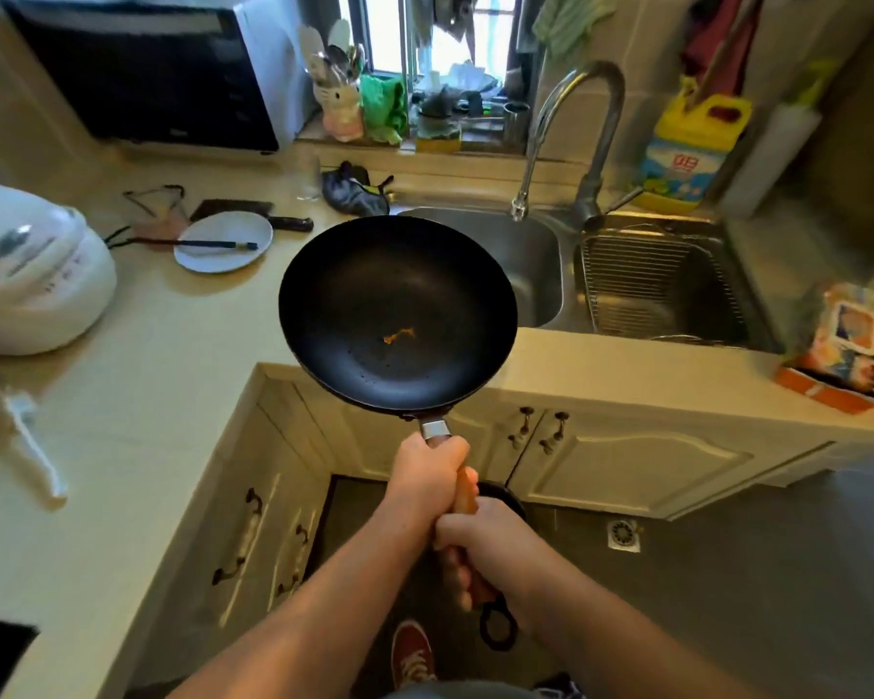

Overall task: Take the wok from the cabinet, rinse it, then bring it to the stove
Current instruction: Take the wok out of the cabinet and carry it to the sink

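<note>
The handle (465,490) of the wok (397,315) lay mostly hidden inside the grip of the left hand (427,471) and the right hand (480,539); only a strip of wood and the end loop showed. The wok covered the near left corner of the sink (533,257). The picture's left edge cut off the rice cooker (31,274). Print on the yellow bottle (687,153) was too blurred to read.

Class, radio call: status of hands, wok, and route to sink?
Left hand, right hand both grip handle. Wok aloft, orange speck inside. Sink just ahead, nothing between.
</note>
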